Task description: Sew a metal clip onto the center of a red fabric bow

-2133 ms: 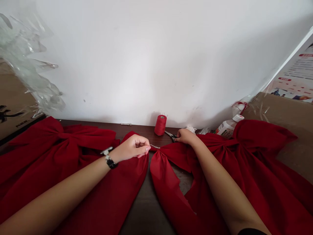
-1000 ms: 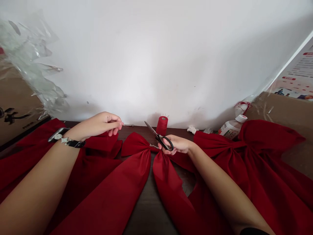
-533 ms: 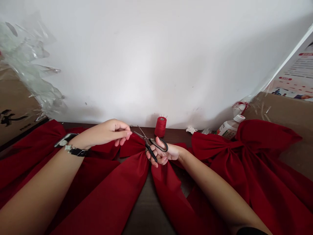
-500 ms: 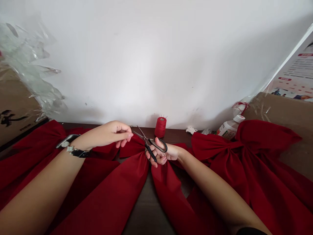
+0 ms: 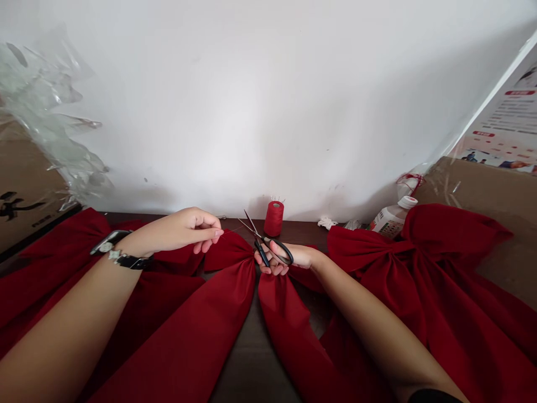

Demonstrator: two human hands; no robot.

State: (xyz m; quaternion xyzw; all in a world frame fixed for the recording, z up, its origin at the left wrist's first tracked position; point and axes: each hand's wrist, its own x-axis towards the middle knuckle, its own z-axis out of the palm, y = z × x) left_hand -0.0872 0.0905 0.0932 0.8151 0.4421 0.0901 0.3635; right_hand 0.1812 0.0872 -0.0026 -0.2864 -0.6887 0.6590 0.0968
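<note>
My left hand is raised over the red fabric, thumb and fingertips pinched on a thin thread that is barely visible. My right hand grips black-handled scissors, their blades slightly apart and pointing up and left. Right beneath the scissors lies a red fabric bow, gathered at its middle, with two long tails hanging toward me. Just behind my right hand stands a red thread spool with several thin needles sticking up from its top.
Another large red bow lies to the right, more red fabric to the left. A white bottle leans behind the right bow. Cardboard boxes and clear plastic wrap border the left side; a white wall closes the back.
The scissors have moved slightly right and up, away from my left hand. My left hand has shifted a little left, widening the gap between them.
</note>
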